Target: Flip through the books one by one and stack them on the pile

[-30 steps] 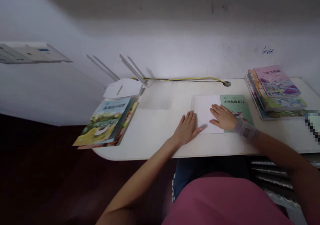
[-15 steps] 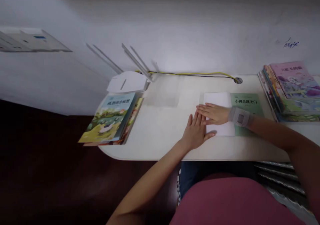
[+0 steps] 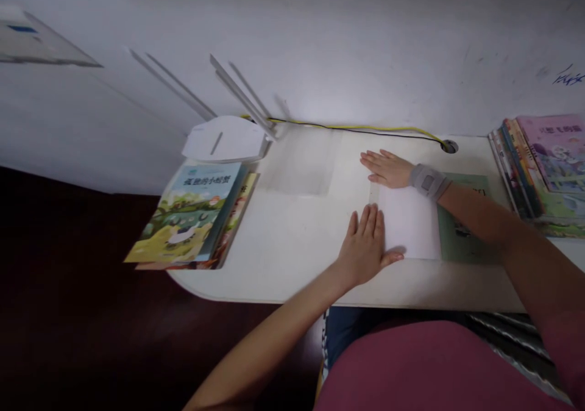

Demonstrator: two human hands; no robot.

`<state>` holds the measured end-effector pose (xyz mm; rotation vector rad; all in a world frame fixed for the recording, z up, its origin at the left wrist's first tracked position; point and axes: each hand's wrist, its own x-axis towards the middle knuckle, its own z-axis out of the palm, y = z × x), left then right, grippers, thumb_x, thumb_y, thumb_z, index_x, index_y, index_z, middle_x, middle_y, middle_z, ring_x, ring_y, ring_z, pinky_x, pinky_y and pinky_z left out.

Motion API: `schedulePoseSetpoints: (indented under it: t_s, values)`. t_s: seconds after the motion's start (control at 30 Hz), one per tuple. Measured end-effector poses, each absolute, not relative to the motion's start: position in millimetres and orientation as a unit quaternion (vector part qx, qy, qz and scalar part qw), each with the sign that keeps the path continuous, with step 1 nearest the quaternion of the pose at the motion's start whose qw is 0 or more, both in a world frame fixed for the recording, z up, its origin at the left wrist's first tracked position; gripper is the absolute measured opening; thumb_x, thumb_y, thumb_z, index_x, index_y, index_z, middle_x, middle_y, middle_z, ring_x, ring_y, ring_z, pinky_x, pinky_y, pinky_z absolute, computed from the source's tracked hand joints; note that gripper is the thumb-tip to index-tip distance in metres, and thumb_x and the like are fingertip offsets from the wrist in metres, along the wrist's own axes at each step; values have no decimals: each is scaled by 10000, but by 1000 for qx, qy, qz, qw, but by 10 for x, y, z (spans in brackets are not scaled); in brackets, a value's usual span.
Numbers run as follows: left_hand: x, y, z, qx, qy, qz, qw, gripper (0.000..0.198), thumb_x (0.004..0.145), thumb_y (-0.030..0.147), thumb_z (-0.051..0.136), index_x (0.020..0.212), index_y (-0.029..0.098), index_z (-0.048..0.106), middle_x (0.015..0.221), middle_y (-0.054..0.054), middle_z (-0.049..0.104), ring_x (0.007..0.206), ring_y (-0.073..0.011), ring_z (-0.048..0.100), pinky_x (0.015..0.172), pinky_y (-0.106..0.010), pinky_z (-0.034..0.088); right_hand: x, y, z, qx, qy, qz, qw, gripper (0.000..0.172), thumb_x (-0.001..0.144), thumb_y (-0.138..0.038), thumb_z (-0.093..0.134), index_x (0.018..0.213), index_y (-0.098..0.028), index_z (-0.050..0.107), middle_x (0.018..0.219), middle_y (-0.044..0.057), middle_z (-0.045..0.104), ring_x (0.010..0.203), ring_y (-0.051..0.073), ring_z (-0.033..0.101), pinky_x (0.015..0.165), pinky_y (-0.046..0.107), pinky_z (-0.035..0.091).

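Note:
A book with a green cover [image 3: 461, 240] lies opened out on the white table, its white inner side [image 3: 409, 222] facing up on the left. What looks like a clear plastic cover edge [image 3: 375, 195] shows along its left side. My left hand [image 3: 365, 243] rests flat at the book's lower left edge, fingers stretched away from me and thumb over the white part. At the top left corner lies my right hand [image 3: 387, 168], palm down with fingers extended. My right forearm, with a grey wristband, crosses the green cover and hides part of it.
A clear plastic sheet [image 3: 297, 164] lies left of centre. Picture books [image 3: 187, 216] overhang the table's left end, in front of a white router [image 3: 223, 139] with antennas. More books [image 3: 553, 161] are stacked at right. A yellow cable [image 3: 365, 127] runs along the wall.
My right hand has slid away from me, up to the book's top left corner, and parted from my left hand. My left hand stays at the left edge. The view has shifted slightly.

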<state>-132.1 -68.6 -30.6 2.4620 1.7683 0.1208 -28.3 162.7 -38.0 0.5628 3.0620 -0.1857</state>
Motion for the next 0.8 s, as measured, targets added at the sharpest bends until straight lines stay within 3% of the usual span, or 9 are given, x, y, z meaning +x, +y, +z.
schedulePoseSetpoints:
  t_s: [0.1,0.27,0.5,0.63,0.7,0.8]
  values:
    - [-1376,-462,-257,796,598,60,64,926,883,730,125,1454,27,316,1503,-237,344,1446,-347,193,1155,-537,167,-265,1601,-390,180,982,-47,-10,590,980,-404,249,1475,-88,297,1558,156,270,1446,266,221,1163,499,185]
    - [-1370,-227,-282,792,606,26,64,918,902,703,183,1460,-20,271,1538,-271,214,1448,-367,160,1147,-581,142,-246,1573,-374,181,983,-37,-11,590,978,-389,244,1474,-74,295,1553,161,281,1445,265,225,1162,501,188]
    - [-1269,-957,-319,801,597,10,33,905,911,685,158,1455,-27,281,1526,-274,238,1444,-363,180,1140,-584,180,-249,1599,-389,184,982,-35,0,594,983,-400,237,1477,-74,288,1558,158,272,1442,267,231,1157,495,196]
    - [-1188,-1348,-346,785,619,21,22,817,932,648,174,1460,40,314,1530,-218,283,1428,-359,242,1114,-612,237,-241,1546,-294,175,984,-4,-15,560,969,-372,318,1439,-71,370,1545,182,293,1430,302,254,1126,512,240]
    - [-1150,-1410,-362,765,643,32,11,764,936,634,217,1450,85,354,1528,-195,308,1420,-371,258,1093,-637,259,-259,1435,-151,134,990,33,-29,488,942,-293,387,1386,-101,454,1512,175,368,1408,305,299,1104,512,260]
    - [-1116,-1380,-359,736,674,59,-18,683,935,611,301,1380,119,466,1506,-196,358,1412,-387,272,1082,-655,260,-319,1163,127,14,997,63,37,375,872,-167,464,1221,-154,601,1246,126,630,1207,264,527,990,446,371]
